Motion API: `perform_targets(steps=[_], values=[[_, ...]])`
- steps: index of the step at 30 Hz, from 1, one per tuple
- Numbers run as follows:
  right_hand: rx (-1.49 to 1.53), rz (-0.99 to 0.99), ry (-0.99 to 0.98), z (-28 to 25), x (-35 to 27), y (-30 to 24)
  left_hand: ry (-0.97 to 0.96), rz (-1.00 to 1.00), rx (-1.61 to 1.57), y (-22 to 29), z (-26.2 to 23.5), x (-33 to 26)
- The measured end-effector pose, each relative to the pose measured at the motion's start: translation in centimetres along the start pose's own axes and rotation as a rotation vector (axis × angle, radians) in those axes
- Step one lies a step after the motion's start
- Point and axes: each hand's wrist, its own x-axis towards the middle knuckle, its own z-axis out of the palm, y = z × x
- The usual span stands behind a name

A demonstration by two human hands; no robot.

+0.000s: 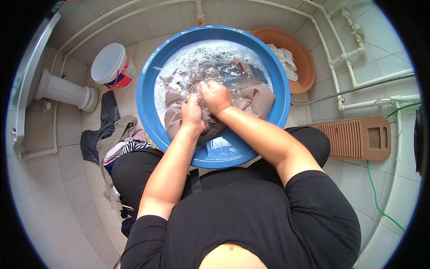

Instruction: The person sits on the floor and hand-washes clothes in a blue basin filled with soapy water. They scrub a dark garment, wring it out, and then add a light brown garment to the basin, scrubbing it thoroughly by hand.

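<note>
A large round blue basin in front of me holds sudsy water and a wet taupe garment. White foam covers much of the water's far side. My left hand is closed on the garment's bunched cloth near the basin's middle. Right beside it, slightly farther away, my right hand is curled into a fist on the same cloth. Water splashes around both hands, and the fingertips are partly hidden. What kind of garment it is cannot be made out.
A brown washboard lies at the right, near a green cord. An orange basin with white cloth stands behind. At left are a white bucket, a pedestal and heaped clothes. White pipes line the walls.
</note>
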Motion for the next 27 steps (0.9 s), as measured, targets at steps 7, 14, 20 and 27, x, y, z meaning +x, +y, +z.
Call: perform_targets(steps=[7,14,20,27], values=[[0.063,-0.344,-0.107,-0.5,-4.4,-4.9,-0.27,-0.035,-0.327,-3.9,-6.0,3.7],[0.06,-0.026,-0.024,-0.5,-2.3,-2.3,-0.085,-0.123,-0.038,-2.2,-3.3,2.7],[0.046,-0.202,-0.118,0.3,-1.8,-0.4,0.119,-0.188,0.086,-1.4,-2.1,2.3],[-0.232,0.191,-0.093,-5.0,7.0,9.0,-0.03,0.007,0.18,-0.4,-0.7,0.9]])
